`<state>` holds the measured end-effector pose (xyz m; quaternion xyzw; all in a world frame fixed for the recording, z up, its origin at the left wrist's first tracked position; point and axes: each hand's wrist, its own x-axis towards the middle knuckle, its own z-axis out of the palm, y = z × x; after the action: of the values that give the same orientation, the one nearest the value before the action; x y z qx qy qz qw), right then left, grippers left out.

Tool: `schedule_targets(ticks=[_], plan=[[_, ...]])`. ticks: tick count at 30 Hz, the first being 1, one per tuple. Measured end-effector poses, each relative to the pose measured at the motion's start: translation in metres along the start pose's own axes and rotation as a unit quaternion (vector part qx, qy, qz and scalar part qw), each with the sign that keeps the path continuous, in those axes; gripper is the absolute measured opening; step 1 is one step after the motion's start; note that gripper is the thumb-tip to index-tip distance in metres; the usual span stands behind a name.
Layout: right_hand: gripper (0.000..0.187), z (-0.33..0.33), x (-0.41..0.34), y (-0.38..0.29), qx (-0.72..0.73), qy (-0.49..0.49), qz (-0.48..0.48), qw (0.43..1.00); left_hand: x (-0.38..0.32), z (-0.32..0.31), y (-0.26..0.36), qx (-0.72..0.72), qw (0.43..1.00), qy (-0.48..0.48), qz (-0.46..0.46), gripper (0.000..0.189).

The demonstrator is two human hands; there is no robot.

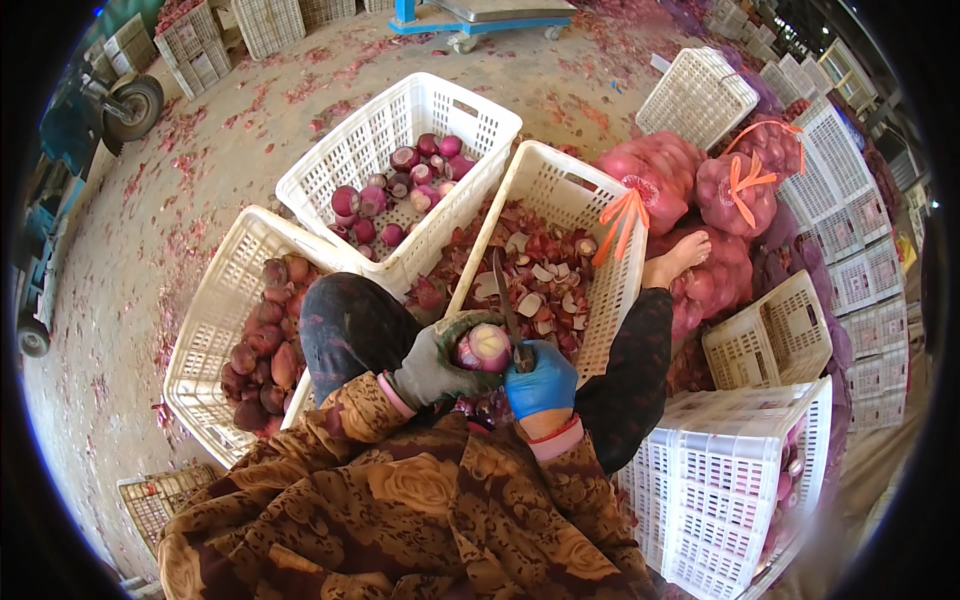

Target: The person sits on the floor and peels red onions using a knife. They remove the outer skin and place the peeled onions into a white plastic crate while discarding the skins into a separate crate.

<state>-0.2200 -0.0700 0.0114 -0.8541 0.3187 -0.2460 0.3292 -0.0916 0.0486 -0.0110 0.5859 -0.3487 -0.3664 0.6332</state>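
Observation:
My left hand [442,358], in a grey-green work glove, holds a red onion [484,348] whose pale cut end faces up. A blue glove covers my right hand [541,381], which grips a knife [510,307] with its narrow, dark-stained blade pointing away from me, just right of the onion. Beyond my hands, a white plastic crate [634,292] holds onion skins and pale cut pieces [531,304]. Several trimmed red onions [373,200] lie in another white crate [300,176] at the upper left. Unpeeled onions [264,339] fill part of the crate [196,360] on the left.
Red mesh sacks of onions [654,176] with orange ties lie at the right, beside a bare foot [679,255]. White crates [697,480] stand at the lower right. Onion skins litter the floor [217,150]. A wheeled platform with a blue frame [480,28] stands at the top.

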Motion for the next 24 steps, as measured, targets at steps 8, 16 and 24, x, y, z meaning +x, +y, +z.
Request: schedule_targets(ticks=[8,16,24], plan=[[0.012,0.003,-0.008,0.009,0.012,-0.025,0.038,0.999,-0.007,-0.002,0.0,-0.109,0.993,-0.022,-0.051,0.074],[0.013,-0.012,-0.014,0.021,0.124,-0.079,0.079,0.986,-0.018,0.004,0.01,-0.291,0.941,-0.151,-0.083,0.082],[0.029,-0.035,-0.015,0.011,0.346,-0.137,0.188,0.909,-0.016,0.0,0.007,-0.491,0.849,-0.06,-0.183,0.079]])
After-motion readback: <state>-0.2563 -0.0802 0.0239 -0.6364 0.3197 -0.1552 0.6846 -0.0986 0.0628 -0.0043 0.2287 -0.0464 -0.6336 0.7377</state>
